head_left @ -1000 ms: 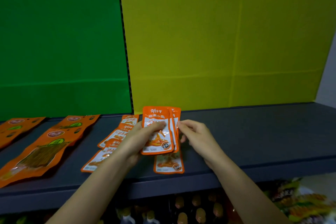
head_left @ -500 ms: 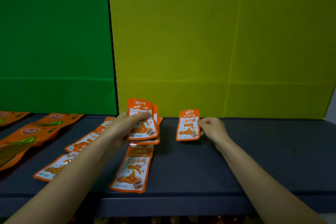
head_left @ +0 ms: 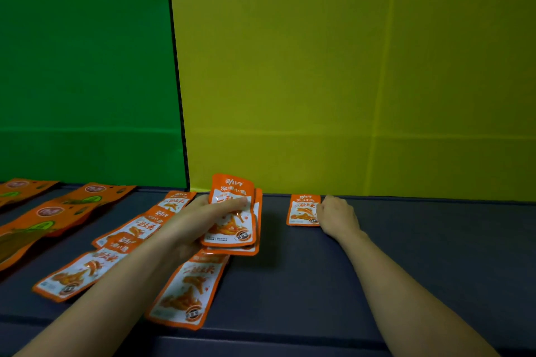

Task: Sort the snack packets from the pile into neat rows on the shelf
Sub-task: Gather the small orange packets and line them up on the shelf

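- A front packet (head_left: 185, 295) lies flat near the edge of the dark grey shelf (head_left: 406, 269): orange border, white face, a printed orange snack.
- More matching packets (head_left: 87, 269) overlap in a slanted line to its left.
- The left hand (head_left: 203, 220) grips a small stack of packets (head_left: 232, 217), thumb across the top one's face, above the shelf.
- The right hand (head_left: 338, 216), fingers curled, pinches the right edge of a single packet (head_left: 303, 210) lying flat by the back wall.
- Larger orange packets (head_left: 49, 211) lie far left.
- Behind stand a green panel (head_left: 87, 66) and a yellow panel (head_left: 348, 66).

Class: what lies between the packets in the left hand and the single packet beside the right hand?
Nothing: bare shelf separates the held packets from the single packet, head view.
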Demonstrator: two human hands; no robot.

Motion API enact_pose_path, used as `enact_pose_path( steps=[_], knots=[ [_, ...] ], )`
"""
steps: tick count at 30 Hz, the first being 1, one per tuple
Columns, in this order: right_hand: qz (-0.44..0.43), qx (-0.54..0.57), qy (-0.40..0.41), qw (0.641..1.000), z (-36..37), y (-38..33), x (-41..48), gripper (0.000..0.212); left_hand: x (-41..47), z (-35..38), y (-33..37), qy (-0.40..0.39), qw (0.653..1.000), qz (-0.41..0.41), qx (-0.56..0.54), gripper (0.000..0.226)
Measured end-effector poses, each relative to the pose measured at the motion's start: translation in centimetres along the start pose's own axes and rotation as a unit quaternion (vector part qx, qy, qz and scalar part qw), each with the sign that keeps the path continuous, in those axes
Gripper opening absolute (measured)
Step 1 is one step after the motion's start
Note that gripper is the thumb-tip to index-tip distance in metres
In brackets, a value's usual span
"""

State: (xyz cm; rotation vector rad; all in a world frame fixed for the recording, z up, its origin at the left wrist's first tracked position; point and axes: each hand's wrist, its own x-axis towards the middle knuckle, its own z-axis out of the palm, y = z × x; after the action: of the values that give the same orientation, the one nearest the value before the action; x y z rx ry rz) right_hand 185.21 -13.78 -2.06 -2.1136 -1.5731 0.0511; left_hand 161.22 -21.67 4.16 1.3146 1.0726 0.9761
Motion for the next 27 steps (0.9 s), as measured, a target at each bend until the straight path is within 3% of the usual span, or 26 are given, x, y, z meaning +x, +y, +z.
enact_pose_path(
  steps=[5,10,13,15,17,21,24,27],
  knots=[
    [-0.030,0.021,0.069,0.997,-1.5,-1.0,-1.1,0.047,0.5,1.6,-0.1,-0.014,1.000,0.017,0.005,0.009],
    [-0.109,0.253,-0.025,0.961,-4.3,-3.3,-5.2,0.065,1.3,2.8,-0.4,-0.016,0.999,0.022,0.038,0.017],
    [-0.126,0.303,-0.076,0.942,-4.9,-3.7,-7.4,0.048,1.5,4.3,-0.5,-0.018,0.997,0.041,0.059,0.014],
    [-0.100,0.363,-0.094,0.922,-5.3,-3.3,-8.1,0.026,1.7,5.3,-0.6,-0.013,0.995,0.045,0.089,0.022],
    [-0.046,0.442,-0.127,0.887,-5.8,-2.4,-8.4,0.019,1.9,6.1,-0.7,-0.029,0.993,0.039,0.105,0.033],
    [0.019,0.524,-0.135,0.841,-6.3,-0.3,-8.5,0.033,2.1,7.4,-0.4,-0.105,0.994,0.010,0.038,0.003],
    [0.046,0.559,-0.075,0.824,-7.2,1.9,-8.7,0.034,3.8,7.5,-0.3,-0.059,0.998,-0.013,-0.008,0.017],
    [0.069,0.572,-0.032,0.816,-8.1,4.1,-9.2,0.033,5.8,6.8,-0.5,-0.018,0.999,-0.005,0.030,0.015]
  ],
)
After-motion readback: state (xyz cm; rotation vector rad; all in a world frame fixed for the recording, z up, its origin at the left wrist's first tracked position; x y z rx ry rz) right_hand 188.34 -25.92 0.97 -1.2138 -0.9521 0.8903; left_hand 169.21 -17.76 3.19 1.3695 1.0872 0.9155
